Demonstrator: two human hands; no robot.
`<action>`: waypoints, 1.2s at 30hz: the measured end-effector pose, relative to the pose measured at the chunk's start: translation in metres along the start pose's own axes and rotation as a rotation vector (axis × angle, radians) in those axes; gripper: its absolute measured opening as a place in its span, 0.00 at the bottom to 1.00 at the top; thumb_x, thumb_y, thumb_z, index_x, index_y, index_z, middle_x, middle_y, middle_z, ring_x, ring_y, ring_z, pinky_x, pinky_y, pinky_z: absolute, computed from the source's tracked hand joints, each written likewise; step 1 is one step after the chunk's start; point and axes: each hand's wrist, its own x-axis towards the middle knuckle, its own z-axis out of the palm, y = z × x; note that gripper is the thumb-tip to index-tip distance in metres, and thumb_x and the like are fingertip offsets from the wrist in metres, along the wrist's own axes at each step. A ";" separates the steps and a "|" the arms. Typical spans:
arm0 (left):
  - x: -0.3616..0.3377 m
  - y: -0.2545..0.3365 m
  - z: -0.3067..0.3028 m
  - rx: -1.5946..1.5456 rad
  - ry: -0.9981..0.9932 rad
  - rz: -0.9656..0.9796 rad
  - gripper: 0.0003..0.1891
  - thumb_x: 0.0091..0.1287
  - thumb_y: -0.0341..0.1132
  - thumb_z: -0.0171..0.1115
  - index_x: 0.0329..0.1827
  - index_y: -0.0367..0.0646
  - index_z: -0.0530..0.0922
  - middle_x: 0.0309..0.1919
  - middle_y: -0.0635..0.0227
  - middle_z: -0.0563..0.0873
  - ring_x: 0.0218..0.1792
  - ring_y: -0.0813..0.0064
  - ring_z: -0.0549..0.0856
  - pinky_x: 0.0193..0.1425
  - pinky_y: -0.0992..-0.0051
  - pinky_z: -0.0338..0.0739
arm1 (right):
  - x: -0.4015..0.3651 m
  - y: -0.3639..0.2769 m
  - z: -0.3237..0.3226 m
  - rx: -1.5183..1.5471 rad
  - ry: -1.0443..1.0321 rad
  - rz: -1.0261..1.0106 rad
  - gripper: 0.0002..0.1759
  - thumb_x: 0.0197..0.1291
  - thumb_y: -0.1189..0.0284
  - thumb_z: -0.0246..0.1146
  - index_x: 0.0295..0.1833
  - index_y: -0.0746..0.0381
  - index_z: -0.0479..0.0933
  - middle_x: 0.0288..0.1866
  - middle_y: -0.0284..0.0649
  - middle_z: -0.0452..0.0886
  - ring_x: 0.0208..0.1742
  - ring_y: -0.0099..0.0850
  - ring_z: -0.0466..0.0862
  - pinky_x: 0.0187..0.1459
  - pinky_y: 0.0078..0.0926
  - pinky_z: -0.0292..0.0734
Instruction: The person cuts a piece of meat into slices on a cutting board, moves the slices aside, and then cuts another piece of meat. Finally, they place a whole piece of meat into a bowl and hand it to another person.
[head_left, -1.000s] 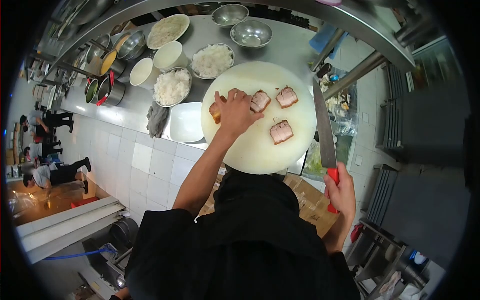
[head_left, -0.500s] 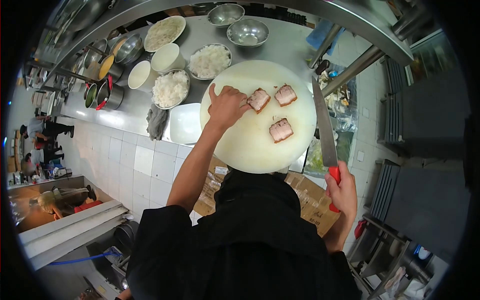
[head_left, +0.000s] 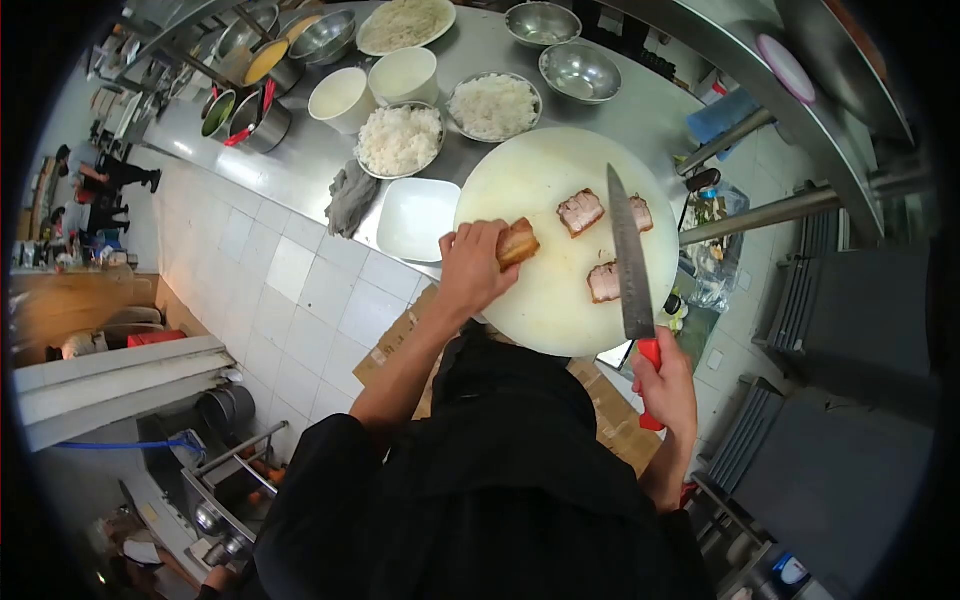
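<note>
My left hand [head_left: 474, 268] is closed on a chunk of roast pork belly [head_left: 518, 244] with a browned side, at the left part of the round white cutting board [head_left: 540, 310]. Red-handled, long-bladed, the kitchen knife [head_left: 629, 255] is gripped in my right hand [head_left: 667, 385], its blade over the board's right side and tip pointing away from me. Three more pork pieces lie on the board: one piece [head_left: 580, 213] in full view, another [head_left: 641, 212] behind the blade and a third [head_left: 603, 283] partly covered by it.
Left of the board sit a square white dish [head_left: 415, 222], a grey cloth [head_left: 352, 198] and two bowls of rice [head_left: 400, 142]. Paper tubs [head_left: 405, 76], metal bowls [head_left: 580, 72] and pots [head_left: 262, 120] stand farther back. A steel shelf post [head_left: 760, 217] borders the right.
My left hand has drawn back toward the board's left edge and now shows a pork chunk in its fingers. The knife has swung in from beside the board to above it. The view has shifted.
</note>
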 end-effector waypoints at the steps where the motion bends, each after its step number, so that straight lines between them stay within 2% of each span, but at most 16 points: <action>1: -0.011 0.000 0.003 -0.009 0.099 0.056 0.31 0.51 0.35 0.77 0.59 0.43 0.76 0.50 0.60 0.82 0.57 0.58 0.78 0.62 0.57 0.68 | 0.002 -0.005 0.004 -0.054 -0.016 -0.016 0.15 0.66 0.76 0.60 0.57 0.66 0.72 0.32 0.50 0.83 0.27 0.47 0.84 0.33 0.40 0.77; 2: -0.018 -0.001 0.006 -0.017 0.195 0.111 0.30 0.50 0.34 0.77 0.58 0.43 0.76 0.50 0.61 0.82 0.56 0.58 0.78 0.63 0.56 0.66 | 0.006 -0.010 0.008 -0.120 -0.043 -0.028 0.15 0.67 0.73 0.60 0.57 0.67 0.71 0.37 0.56 0.84 0.35 0.59 0.84 0.37 0.48 0.77; 3: -0.020 -0.004 0.006 -0.023 0.194 0.099 0.30 0.50 0.34 0.77 0.58 0.43 0.76 0.50 0.61 0.82 0.56 0.58 0.78 0.63 0.56 0.66 | 0.010 -0.016 0.014 -0.129 -0.052 -0.024 0.15 0.67 0.73 0.60 0.57 0.67 0.71 0.37 0.56 0.84 0.35 0.59 0.84 0.37 0.48 0.77; 5: -0.015 -0.015 0.000 -0.238 0.315 0.330 0.25 0.51 0.32 0.74 0.53 0.43 0.78 0.49 0.62 0.82 0.54 0.57 0.78 0.61 0.58 0.69 | 0.020 -0.032 0.032 -0.293 -0.036 -0.146 0.14 0.68 0.71 0.60 0.54 0.68 0.71 0.38 0.59 0.84 0.38 0.62 0.84 0.38 0.52 0.77; 6: -0.010 -0.021 -0.001 -0.243 0.317 0.329 0.25 0.51 0.32 0.74 0.53 0.43 0.78 0.49 0.62 0.82 0.54 0.57 0.78 0.61 0.58 0.69 | 0.023 -0.043 0.043 -0.394 -0.036 -0.199 0.12 0.70 0.69 0.58 0.49 0.68 0.70 0.38 0.59 0.84 0.38 0.61 0.84 0.40 0.56 0.77; 8: 0.002 -0.029 0.001 -0.343 0.233 0.587 0.20 0.49 0.29 0.70 0.48 0.41 0.80 0.46 0.61 0.82 0.50 0.56 0.78 0.56 0.62 0.73 | 0.029 -0.054 0.059 -0.485 -0.070 -0.222 0.11 0.70 0.70 0.57 0.47 0.67 0.69 0.37 0.59 0.84 0.36 0.61 0.84 0.39 0.56 0.78; 9: 0.009 -0.030 0.000 -0.349 0.236 0.586 0.20 0.49 0.29 0.70 0.48 0.41 0.80 0.46 0.61 0.82 0.50 0.56 0.78 0.56 0.62 0.73 | 0.030 -0.057 0.066 -0.569 -0.106 -0.249 0.09 0.71 0.70 0.57 0.46 0.66 0.69 0.36 0.59 0.84 0.35 0.61 0.85 0.39 0.57 0.79; 11: 0.025 -0.030 -0.002 -0.243 0.058 0.803 0.18 0.47 0.27 0.67 0.44 0.41 0.81 0.44 0.62 0.81 0.45 0.56 0.78 0.51 0.66 0.75 | 0.025 -0.063 0.073 -0.672 -0.107 -0.279 0.08 0.70 0.73 0.55 0.46 0.67 0.67 0.35 0.58 0.83 0.34 0.61 0.85 0.37 0.57 0.81; 14: 0.040 -0.030 -0.007 -0.184 0.033 0.903 0.15 0.47 0.28 0.67 0.40 0.43 0.79 0.38 0.64 0.78 0.40 0.61 0.76 0.47 0.67 0.74 | 0.013 -0.076 0.068 -0.828 -0.167 -0.223 0.09 0.65 0.78 0.55 0.47 0.70 0.64 0.34 0.58 0.80 0.33 0.59 0.86 0.34 0.54 0.83; 21: 0.046 -0.033 -0.002 -0.227 0.032 0.938 0.16 0.47 0.27 0.67 0.41 0.43 0.79 0.38 0.65 0.77 0.40 0.61 0.75 0.47 0.68 0.75 | 0.035 -0.096 0.065 -0.789 -0.202 -0.215 0.07 0.64 0.79 0.54 0.45 0.70 0.67 0.31 0.59 0.81 0.33 0.60 0.86 0.36 0.53 0.83; 24: 0.045 -0.036 0.001 -0.228 -0.027 0.943 0.18 0.45 0.27 0.68 0.43 0.42 0.79 0.40 0.64 0.79 0.40 0.59 0.76 0.48 0.67 0.75 | 0.073 -0.093 0.084 -0.718 -0.159 -0.336 0.06 0.66 0.79 0.53 0.44 0.70 0.68 0.30 0.61 0.82 0.34 0.62 0.85 0.38 0.53 0.83; 26: 0.045 -0.037 -0.001 -0.222 -0.011 0.921 0.17 0.46 0.27 0.69 0.41 0.41 0.79 0.40 0.64 0.79 0.41 0.59 0.76 0.48 0.67 0.76 | 0.081 -0.094 0.088 -0.716 -0.205 -0.280 0.08 0.68 0.76 0.52 0.45 0.72 0.66 0.30 0.67 0.81 0.35 0.66 0.83 0.40 0.59 0.77; 29: 0.044 -0.033 0.000 -0.238 0.051 0.920 0.16 0.46 0.27 0.67 0.41 0.42 0.78 0.38 0.64 0.77 0.41 0.60 0.76 0.47 0.68 0.75 | 0.032 -0.105 0.053 -0.729 -0.318 -0.128 0.09 0.68 0.76 0.52 0.42 0.74 0.66 0.29 0.68 0.80 0.35 0.64 0.83 0.39 0.58 0.77; 33: 0.046 -0.033 -0.001 -0.241 0.020 0.917 0.16 0.46 0.27 0.68 0.40 0.41 0.78 0.38 0.63 0.77 0.41 0.60 0.75 0.48 0.67 0.75 | 0.049 -0.102 0.058 -0.754 -0.346 -0.071 0.10 0.68 0.75 0.53 0.42 0.74 0.66 0.29 0.68 0.80 0.34 0.65 0.83 0.39 0.59 0.77; 35: 0.048 -0.037 0.000 -0.247 0.020 0.930 0.16 0.47 0.27 0.68 0.40 0.40 0.78 0.38 0.62 0.77 0.41 0.60 0.75 0.49 0.67 0.75 | 0.099 -0.083 0.088 -0.636 -0.275 -0.276 0.11 0.70 0.73 0.54 0.44 0.73 0.66 0.30 0.68 0.80 0.34 0.67 0.82 0.40 0.60 0.76; 36: 0.047 -0.037 0.000 -0.216 0.008 0.930 0.16 0.47 0.28 0.68 0.41 0.39 0.77 0.38 0.62 0.77 0.40 0.59 0.75 0.49 0.67 0.76 | 0.094 -0.083 0.087 -0.633 -0.266 -0.274 0.11 0.70 0.73 0.54 0.44 0.73 0.66 0.30 0.68 0.80 0.34 0.67 0.82 0.40 0.60 0.76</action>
